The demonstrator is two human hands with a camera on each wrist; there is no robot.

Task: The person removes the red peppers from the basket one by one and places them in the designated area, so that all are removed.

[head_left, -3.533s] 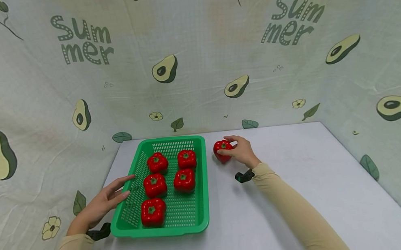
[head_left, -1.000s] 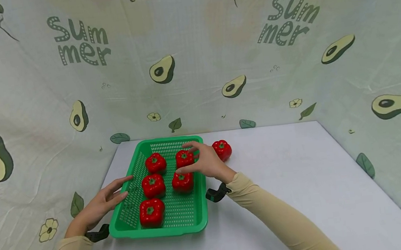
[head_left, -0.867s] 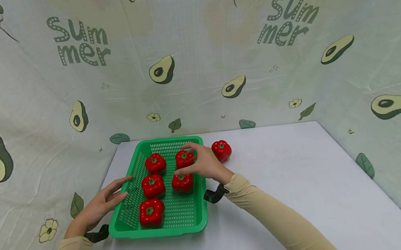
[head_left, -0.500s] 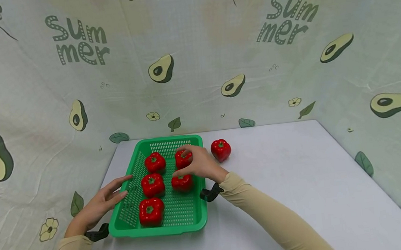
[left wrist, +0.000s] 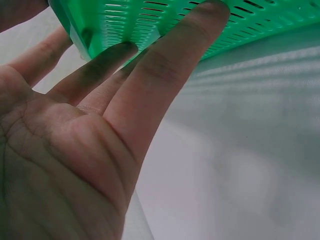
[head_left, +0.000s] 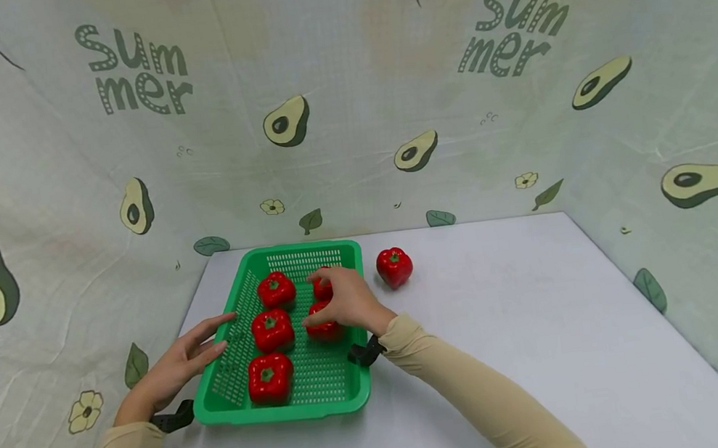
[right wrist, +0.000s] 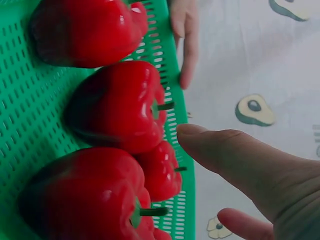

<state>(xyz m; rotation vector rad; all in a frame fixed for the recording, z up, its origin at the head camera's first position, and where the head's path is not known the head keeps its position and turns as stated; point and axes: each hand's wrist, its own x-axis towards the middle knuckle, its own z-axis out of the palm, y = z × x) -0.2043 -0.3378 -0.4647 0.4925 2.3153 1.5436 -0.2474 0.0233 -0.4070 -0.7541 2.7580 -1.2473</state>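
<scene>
- A pale cloth backdrop hangs beyond the green basket and off to its left and right, printed with avocados, leaves and the word "summer", which I can read 2 times.
- The white table carries the basket and spreads widest to its right.
- The basket itself is rectangular, with perforated walls and floor, and holds 5 red peppers: 3 in a row along its left half, 2 along its right half.
- 2 tan sleeves reach in from the basket's near side, 1 toward its left wall and 1 toward its right rim.
- The right hand crosses the basket's right rim and hovers over the 2 peppers there, partly hiding them; thumb and fingers are spread apart, gripping nothing.
- The left hand rests at the basket's left wall, fingers extended, fingertips touching the perforated side from outside without grasping it.
- The loose pepper sits on the table just right of the basket's far right corner, stem up, apart from the rim.
- Of 2 black wristbands, 1 is at the basket's right rim, 1 just off its near left corner.
</scene>
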